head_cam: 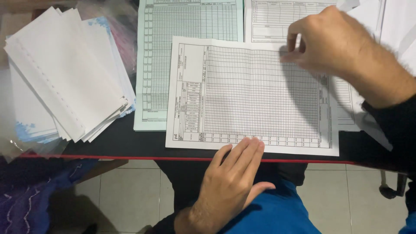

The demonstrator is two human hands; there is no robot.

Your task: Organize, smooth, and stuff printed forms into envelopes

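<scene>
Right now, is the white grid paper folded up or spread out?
Spread out: the white grid sheet lies flat on the table, both hands' fingers pressing it.

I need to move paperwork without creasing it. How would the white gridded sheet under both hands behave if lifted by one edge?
The white gridded sheet is a single thin page, so it would probably droop. A faint fold line runs down its middle, so it may bend there. It lies flat on the dark table, with the left hand and right hand on it; pushed, it likely slides.
</scene>
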